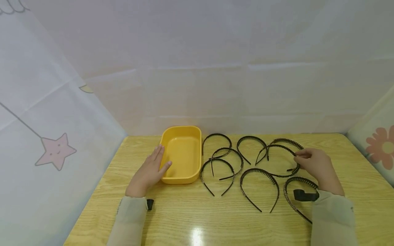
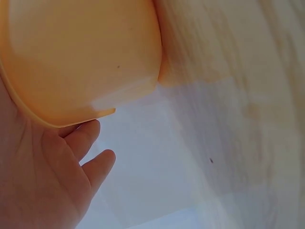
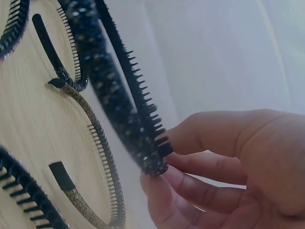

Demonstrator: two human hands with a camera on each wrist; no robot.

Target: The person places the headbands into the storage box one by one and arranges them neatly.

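Observation:
My right hand (image 1: 315, 165) pinches a black toothed headband (image 3: 114, 90) near the middle of its arc, between thumb and fingertips. Glitter covers its outer side, and it hangs over the table at the far right. Behind it lies a gold-glitter headband (image 1: 287, 139) with black tips, partly hidden by the hand. On the left, my left hand (image 1: 149, 171) rests with outstretched fingers along the near-left side of a yellow tray (image 1: 181, 180). Its thumb reaches over the rim; in the left wrist view the other fingertips touch the outer wall. The tray's inside is bare.
Several other dark headbands lie on the wooden table (image 1: 178, 218) between tray and right hand, such as a toothed headband (image 1: 260, 169) at the front and overlapping ones beside the tray. Another headband (image 1: 300, 178) lies partly under the right wrist. A pale cloth wall (image 1: 197, 85) borders the back edge.

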